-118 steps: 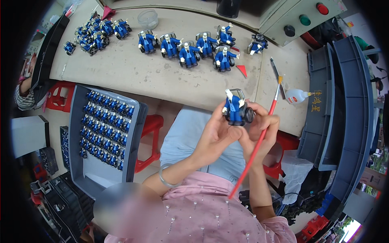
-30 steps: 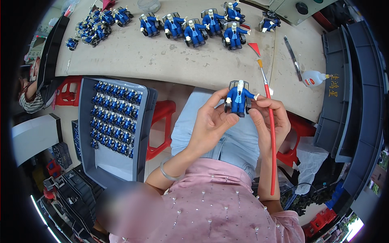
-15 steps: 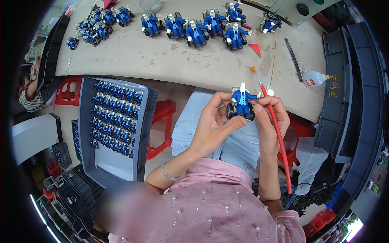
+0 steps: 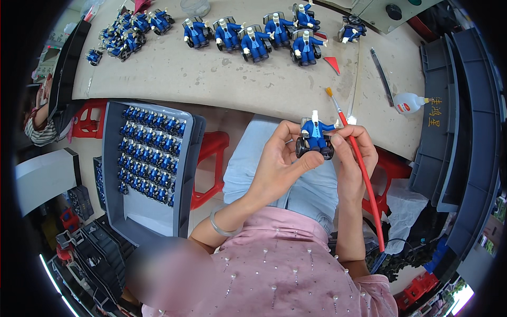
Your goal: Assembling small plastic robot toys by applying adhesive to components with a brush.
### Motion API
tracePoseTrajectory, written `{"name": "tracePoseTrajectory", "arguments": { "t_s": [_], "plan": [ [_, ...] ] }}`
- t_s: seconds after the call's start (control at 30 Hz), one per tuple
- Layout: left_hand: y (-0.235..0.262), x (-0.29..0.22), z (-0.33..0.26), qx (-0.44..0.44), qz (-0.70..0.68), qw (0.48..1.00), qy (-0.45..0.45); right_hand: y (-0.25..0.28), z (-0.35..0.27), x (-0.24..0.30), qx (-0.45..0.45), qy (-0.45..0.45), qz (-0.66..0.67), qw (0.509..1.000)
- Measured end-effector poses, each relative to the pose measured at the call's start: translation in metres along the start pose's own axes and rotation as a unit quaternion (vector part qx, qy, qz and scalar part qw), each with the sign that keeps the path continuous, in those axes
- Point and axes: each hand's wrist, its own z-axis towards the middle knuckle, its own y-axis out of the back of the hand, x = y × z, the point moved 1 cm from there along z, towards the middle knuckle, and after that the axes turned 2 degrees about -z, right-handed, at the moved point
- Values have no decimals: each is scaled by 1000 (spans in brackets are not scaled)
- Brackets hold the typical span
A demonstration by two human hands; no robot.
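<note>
Above my lap, my left hand [image 4: 282, 164] grips a small headless figurine [image 4: 316, 133] in a blue suit, seated in a dark wheelchair. White shows at its neck and hands. My right hand [image 4: 351, 156] is closed around a red paintbrush [image 4: 363, 174], its yellowish bristles pointing up toward the table. The thumb and fingertips of that hand also touch the figurine's outstretched arm on the right side. Between my fingers, parts of the wheelchair are hidden.
Similar figurines [image 4: 257, 43] stand along the far table [image 4: 211, 79], with a pile [image 4: 124, 34] at far left. A grey crate [image 4: 185, 174] at left holds rows of them. A red scrap [image 4: 332, 65], a dark slim tool [image 4: 381, 74] and a white bottle [image 4: 409, 103] lie at right.
The paintbrush has tilted slightly, its lower end shifting right. The figurine has moved a touch, while both hands keep nearly the same place.
</note>
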Motion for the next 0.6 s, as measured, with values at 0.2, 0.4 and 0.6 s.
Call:
{"name": "tracePoseTrajectory", "arguments": {
  "t_s": [0.2, 0.4, 0.6],
  "plan": [
    [2, -3, 2, 23, -26, 999, -2, 0, 0, 1, 11, 27, 14, 999],
    [7, 1, 2, 39, -48, 998, -11, -2, -3, 3, 23, 38, 18, 999],
    [5, -1, 0, 32, -38, 999, -22, 1, -4, -3, 3, 123, -130, 984]
  ]
}}
